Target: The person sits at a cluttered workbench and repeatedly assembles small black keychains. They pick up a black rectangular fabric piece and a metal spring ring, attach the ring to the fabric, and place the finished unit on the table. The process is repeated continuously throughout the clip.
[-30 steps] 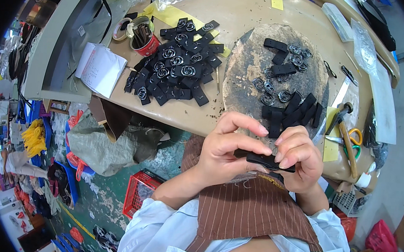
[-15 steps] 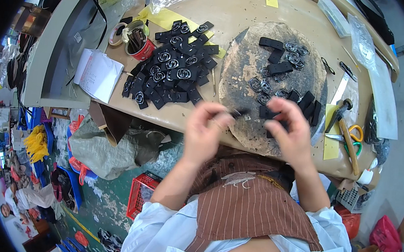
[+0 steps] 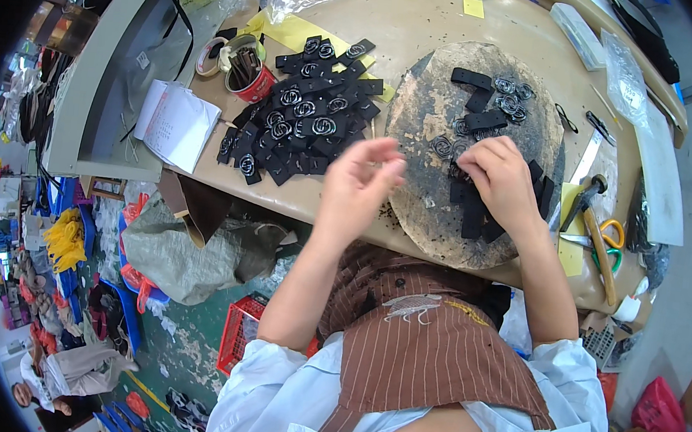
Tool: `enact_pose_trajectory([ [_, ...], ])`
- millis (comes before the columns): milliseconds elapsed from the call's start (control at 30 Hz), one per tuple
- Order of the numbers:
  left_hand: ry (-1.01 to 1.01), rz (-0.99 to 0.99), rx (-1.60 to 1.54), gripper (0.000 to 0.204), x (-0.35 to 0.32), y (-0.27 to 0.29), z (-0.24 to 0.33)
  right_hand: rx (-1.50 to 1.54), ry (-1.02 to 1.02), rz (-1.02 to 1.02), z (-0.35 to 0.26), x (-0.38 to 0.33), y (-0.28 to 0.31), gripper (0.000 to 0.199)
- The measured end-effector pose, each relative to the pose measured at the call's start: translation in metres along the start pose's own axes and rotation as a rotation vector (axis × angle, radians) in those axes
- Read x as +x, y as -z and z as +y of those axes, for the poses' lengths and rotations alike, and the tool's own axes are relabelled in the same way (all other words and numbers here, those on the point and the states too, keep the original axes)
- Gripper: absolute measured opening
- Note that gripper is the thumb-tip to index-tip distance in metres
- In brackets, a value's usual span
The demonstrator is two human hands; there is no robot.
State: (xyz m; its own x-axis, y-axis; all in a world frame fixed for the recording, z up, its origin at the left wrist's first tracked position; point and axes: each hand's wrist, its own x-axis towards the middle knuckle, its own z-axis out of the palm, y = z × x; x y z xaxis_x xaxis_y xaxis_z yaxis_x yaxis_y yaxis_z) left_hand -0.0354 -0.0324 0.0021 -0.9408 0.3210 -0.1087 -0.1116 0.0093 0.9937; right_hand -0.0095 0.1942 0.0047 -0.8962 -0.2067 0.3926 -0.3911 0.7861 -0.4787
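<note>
So the right hand (image 3: 498,176) is down over the round board (image 3: 417,202), fingertips bunched right by the little black rings (image 3: 441,147). Whether it's pinching one I honestly can't tell, the fingers hide it. The left hand (image 3: 359,180) hangs by the board's left edge, thumb and fingers spread apart, a bit blurry, nothing in it that I can see. My guess is it's held off there so it doesn't crowd the other one

Loose black straps (image 3: 471,210) lie on the board too, some just under the right hand, others farther up beside more rings, which probably keeps both kinds within one short reach. The heap of straps with rings on them (image 3: 322,126) sits on the tan table (image 3: 359,16) off to the left, likely so the two lots don't mix (I'd do the same). Hammer (image 3: 602,255) and scissors (image 3: 613,233) lie on the right, the hammer's handle toward the person, I reckon for an easy grab
</note>
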Motion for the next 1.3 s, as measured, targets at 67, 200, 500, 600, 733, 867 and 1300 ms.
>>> enact_pose_trajectory([
  [67,0.137,-0.143,-0.145,0.035,0.002,-0.015,-0.006,0.064,0.028,-0.005,-0.008,0.000,0.006,0.009],
  [200,0.126,-0.150,-0.280,0.032,0.004,-0.046,-0.014,0.250,-0.123,0.060,-0.026,-0.003,0.017,0.015],
  [500,0.229,-0.223,-0.366,0.017,-0.014,-0.024,0.024,0.438,-0.074,0.145,-0.056,-0.014,0.045,0.020],
  [600,0.235,-0.317,-0.268,0.019,-0.021,-0.015,0.037,0.335,0.064,-0.022,-0.057,-0.003,0.059,0.022],
  [733,0.258,-0.345,-0.248,0.016,-0.027,-0.018,0.046,0.325,0.199,-0.143,-0.055,0.001,0.059,0.019],
  [867,0.250,-0.386,-0.231,0.011,-0.030,-0.017,0.044,0.311,0.330,-0.144,-0.057,0.003,0.052,0.014],
  [1300,0.252,-0.385,-0.315,0.010,-0.032,-0.018,0.037,0.493,0.196,-0.051,-0.052,-0.015,0.036,0.034],
])
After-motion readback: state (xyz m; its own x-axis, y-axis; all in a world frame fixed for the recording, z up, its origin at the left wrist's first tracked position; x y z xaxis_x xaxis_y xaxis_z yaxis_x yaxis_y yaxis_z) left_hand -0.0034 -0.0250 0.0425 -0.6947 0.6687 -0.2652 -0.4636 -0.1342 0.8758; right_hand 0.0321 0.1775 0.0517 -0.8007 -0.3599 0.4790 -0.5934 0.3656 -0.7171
